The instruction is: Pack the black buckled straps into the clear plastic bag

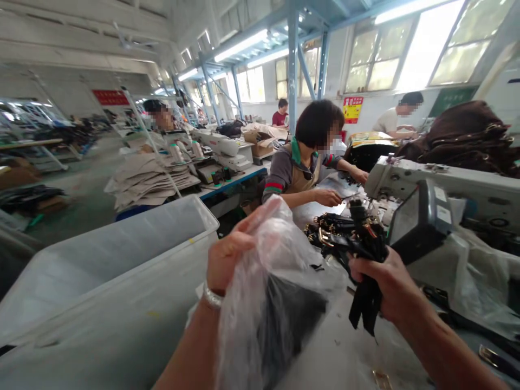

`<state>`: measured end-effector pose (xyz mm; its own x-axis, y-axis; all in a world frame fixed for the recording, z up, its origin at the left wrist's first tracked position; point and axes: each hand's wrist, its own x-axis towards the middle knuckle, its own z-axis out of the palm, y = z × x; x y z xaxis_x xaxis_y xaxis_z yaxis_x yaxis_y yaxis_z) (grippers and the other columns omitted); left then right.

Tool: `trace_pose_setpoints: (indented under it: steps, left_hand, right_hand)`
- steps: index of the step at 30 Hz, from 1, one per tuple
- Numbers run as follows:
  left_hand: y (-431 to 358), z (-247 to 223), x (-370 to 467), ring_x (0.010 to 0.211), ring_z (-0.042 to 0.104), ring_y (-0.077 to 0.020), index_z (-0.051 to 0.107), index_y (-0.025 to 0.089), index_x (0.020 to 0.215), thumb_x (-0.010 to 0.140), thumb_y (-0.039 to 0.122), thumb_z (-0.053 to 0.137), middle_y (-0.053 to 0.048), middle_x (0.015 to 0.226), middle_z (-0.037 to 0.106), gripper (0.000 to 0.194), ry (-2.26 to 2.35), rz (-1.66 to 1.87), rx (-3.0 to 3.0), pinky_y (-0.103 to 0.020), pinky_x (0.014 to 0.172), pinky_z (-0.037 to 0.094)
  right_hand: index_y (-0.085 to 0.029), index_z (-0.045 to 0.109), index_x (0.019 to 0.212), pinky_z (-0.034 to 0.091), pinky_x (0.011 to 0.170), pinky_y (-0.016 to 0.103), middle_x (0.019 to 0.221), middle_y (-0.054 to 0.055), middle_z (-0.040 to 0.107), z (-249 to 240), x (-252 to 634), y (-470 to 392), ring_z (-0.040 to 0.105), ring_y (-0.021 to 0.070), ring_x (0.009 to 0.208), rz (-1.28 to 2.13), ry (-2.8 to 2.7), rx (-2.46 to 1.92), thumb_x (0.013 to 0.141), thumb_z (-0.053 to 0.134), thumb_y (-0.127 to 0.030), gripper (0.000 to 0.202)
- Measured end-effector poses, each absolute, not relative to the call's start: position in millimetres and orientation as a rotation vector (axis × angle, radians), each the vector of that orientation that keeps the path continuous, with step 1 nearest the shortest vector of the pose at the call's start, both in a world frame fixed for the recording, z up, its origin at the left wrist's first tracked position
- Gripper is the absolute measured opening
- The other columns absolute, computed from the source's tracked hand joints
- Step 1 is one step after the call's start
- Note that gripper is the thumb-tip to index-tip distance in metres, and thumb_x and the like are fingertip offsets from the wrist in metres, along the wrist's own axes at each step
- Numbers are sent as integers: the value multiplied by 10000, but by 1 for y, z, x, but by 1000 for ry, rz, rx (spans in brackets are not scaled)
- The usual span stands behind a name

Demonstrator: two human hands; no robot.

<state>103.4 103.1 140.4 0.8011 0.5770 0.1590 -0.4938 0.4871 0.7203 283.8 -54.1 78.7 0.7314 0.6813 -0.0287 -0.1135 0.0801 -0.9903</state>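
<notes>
My left hand (231, 254), with a bracelet at the wrist, is closed on the upper edge of a clear plastic bag (276, 244). Dark material (288, 314) shows through the bag's lower part; its kind is hard to make out. My right hand (392, 287) grips a bundle of black straps (365, 303) with gold-coloured metal fittings, their cut ends hanging below the fist. Just beyond it, more black straps with gold buckles (325, 235) lie heaped on the pale worktable (325, 357).
A large white plastic bin (162, 276) stands at the left. A co-worker (300, 162) sits across the table, hands near a sewing machine (447, 184). A dark screen unit (426, 216) stands beside my right hand. Loose straps and a buckle (493, 357) lie at the lower right.
</notes>
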Motion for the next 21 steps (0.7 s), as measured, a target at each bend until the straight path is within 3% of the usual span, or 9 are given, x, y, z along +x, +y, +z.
trace_pose_setpoints:
  steps: [6,9,12,17,21]
  left_hand:
    - [82,124,89,475,461,-98,477,96,1315,681,550,680,-114,793,647,805,145,473,773,-185,411,378]
    - [93,126,74,520,519,-117,477,114,1312,715,344,702,-131,903,674,678,198,569,773,-208,457,457]
    - [111,130,56,549,566,-126,532,135,1254,726,108,578,-114,920,692,531,259,735,762,-219,504,514]
    - [127,128,32,617,625,-150,577,136,1190,702,-7,448,-116,950,697,525,337,904,722,-219,517,550]
    - [123,117,21,595,627,-169,562,117,1199,650,-21,481,-138,1038,680,572,369,963,653,-261,485,565]
  right_hand:
    - [-156,521,653,277,436,208,537,-43,435,127,270,-56,358,74,486,576,-636,-1199,566,674,-189,179]
    - [-161,550,776,298,452,196,584,-56,437,139,246,-50,354,71,509,567,-822,-1171,594,656,-179,211]
    - [-179,539,842,329,469,184,635,-59,478,131,222,-45,414,80,544,583,-1069,-1226,602,607,-145,252]
    - [-215,539,930,430,569,220,805,-11,639,57,198,-39,607,175,723,816,-1649,-1552,604,624,-179,338]
    - [-174,556,1060,506,690,354,951,121,677,-8,183,-33,648,302,829,820,-1932,-2126,547,660,-158,524]
